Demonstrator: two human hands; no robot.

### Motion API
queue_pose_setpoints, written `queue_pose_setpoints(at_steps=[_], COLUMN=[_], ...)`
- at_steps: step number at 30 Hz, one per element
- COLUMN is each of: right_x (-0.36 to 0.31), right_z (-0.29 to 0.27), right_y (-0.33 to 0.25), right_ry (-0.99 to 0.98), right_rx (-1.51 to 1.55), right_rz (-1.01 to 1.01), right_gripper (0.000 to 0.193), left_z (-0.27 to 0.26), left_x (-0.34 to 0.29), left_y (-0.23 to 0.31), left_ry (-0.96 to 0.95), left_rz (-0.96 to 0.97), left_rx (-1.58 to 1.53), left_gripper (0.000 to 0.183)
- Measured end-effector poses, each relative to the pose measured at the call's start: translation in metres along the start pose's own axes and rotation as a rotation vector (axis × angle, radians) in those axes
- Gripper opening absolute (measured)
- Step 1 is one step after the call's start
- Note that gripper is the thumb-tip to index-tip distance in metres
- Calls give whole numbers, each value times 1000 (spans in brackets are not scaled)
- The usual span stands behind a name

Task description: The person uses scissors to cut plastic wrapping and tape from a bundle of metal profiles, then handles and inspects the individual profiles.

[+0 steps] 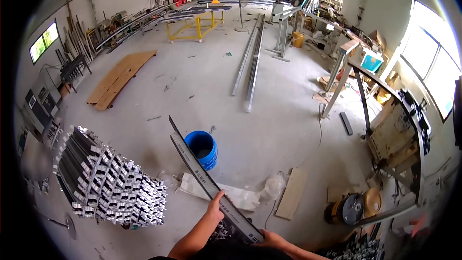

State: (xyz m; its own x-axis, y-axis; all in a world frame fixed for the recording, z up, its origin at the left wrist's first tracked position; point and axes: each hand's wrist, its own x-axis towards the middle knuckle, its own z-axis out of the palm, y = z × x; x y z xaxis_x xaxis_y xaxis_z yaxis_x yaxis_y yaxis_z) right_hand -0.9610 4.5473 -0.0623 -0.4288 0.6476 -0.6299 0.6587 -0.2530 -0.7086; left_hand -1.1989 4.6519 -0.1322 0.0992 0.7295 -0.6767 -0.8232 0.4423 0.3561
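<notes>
A long grey metal profile [204, 179] with a film-like printed face slants across the lower middle, its far end raised past a blue bucket [207, 156]. My left hand [216, 208] grips it around the middle, thumb lying along the upper face. Close to my body, my right hand [273, 239] is closed on the profile's near end; its fingers are partly hidden. Beneath the profile, some dark and silvery pieces [222, 231] show near my left wrist, too obscured to name.
Stacked metal profiles [113, 183] stand to the left. White wrapping [243, 197] and a board [291, 193] lie on the floor ahead. At the right are a metal frame [417, 163] and a black drum [350, 209]. Long profiles [255, 67] and a yellow-legged table [198, 28] occupy the far floor.
</notes>
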Motion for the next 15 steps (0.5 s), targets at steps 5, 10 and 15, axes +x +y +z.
queue_pose_setpoints(at_steps=[5,10,15], right_x=[48,104,202], right_z=[-87,-161,-253], right_y=[-27,-17,-6], right_ry=[-136,-176,-134], right_rx=[142,500,413], right_rz=[-31,-52,-36], right_gripper=[67,62,60], left_z=[34,100,160], left_x=[88,184,318], left_y=[34,79,110], left_ry=[-90,161,16], left_rz=[-5,-129,-84], left_rx=[-54,7,98], left_gripper=[21,32,47])
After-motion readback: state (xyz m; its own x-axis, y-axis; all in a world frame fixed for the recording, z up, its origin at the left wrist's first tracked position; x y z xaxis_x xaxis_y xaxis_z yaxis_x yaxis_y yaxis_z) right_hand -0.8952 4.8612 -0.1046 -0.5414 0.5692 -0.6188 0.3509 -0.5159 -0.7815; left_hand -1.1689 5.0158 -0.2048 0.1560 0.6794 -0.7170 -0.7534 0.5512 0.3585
